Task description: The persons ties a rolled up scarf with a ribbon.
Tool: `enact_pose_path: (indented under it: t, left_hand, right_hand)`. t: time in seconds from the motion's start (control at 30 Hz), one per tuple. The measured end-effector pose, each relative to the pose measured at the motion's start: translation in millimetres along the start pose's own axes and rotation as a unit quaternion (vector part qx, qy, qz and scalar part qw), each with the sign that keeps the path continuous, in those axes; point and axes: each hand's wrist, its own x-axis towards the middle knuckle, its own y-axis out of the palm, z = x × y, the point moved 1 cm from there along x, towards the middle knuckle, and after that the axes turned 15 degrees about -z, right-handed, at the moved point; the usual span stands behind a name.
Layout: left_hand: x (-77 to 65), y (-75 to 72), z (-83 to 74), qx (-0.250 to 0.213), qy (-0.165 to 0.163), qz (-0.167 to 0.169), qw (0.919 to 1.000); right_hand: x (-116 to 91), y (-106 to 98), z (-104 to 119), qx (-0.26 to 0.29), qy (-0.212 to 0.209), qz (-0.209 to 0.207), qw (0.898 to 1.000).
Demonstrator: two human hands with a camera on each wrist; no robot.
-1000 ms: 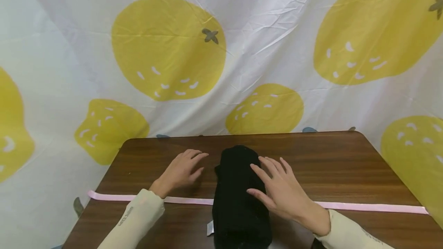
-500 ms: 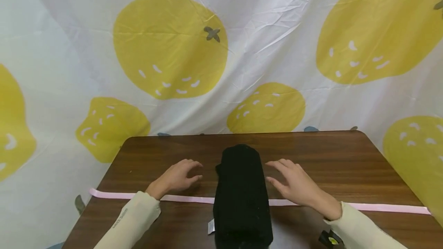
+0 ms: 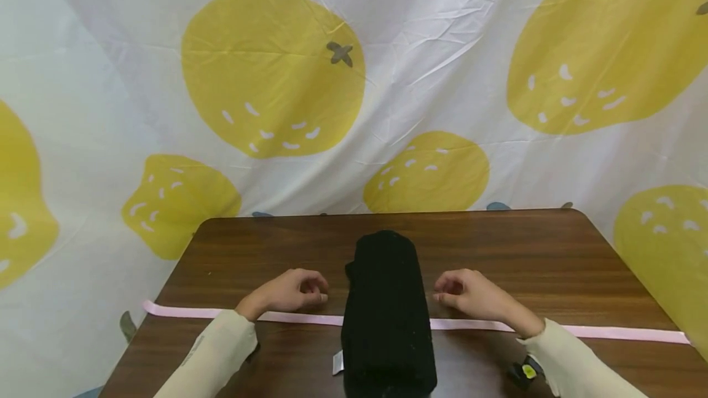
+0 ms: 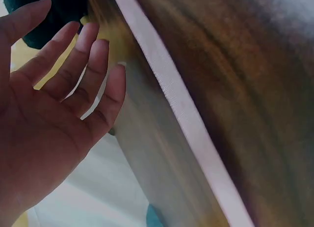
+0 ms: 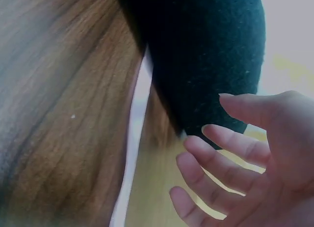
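While the left hand (image 3: 292, 289) and right hand (image 3: 480, 293) were held apart, loosely curled, a pink ribbon (image 3: 614, 332) was partly hidden by the black bundle (image 3: 389, 318) between them, on a table (image 3: 498, 247) before printed cloth (image 3: 409, 78).

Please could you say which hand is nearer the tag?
Left: the left hand is beyond the tag; the right hand is on the other side of the black object.

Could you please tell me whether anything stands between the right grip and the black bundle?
Nothing visible does: in the head view, a gap separates the right grip from the bundle. The pink strip lies on the table.
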Motion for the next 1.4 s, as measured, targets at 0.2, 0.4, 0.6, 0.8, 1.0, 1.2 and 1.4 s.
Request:
enact_pose_path:
  t: [0.2, 0.4, 0.6, 0.8, 1.0, 1.2, 1.4]
  left_hand:
    - [-2.1, 6.4, -1.8, -0.016, 0.010, 0.030, 0.9994]
    - [-2.2, 11.9, -2.5, -0.008, 0.026, 0.048, 0.9985]
    - [-0.5, 13.9, -1.5, -0.006, 0.016, 0.059, 0.9981]
    - [-0.2, 17.4, -1.7, -0.009, 0.012, 0.062, 0.9979]
    - [-0.4, 20.7, -1.2, 0.006, 0.017, 0.051, 0.9985]
    - [0.2, 23.6, -2.2, 0.023, 0.030, 0.036, 0.9987]
    - [0.4, 25.8, -2.0, 0.051, 0.034, 0.027, 0.9978]
  right_hand:
    - [-1.4, 11.6, -6.2, 0.039, 0.010, 0.049, 0.998]
    - [-1.3, 22.6, -7.4, 0.053, -0.015, 0.089, 0.994]
    - [-0.4, 25.4, -7.9, 0.047, -0.007, 0.094, 0.994]
    - [-0.1, 27.9, -6.0, 0.045, 0.013, 0.091, 0.995]
    - [-1.5, 30.0, -4.4, 0.040, 0.029, 0.094, 0.994]
    - [-1.8, 33.2, -2.3, 0.029, 0.022, 0.087, 0.996]
    - [-2.4, 38.3, -1.8, -0.022, 0.007, 0.077, 0.997]
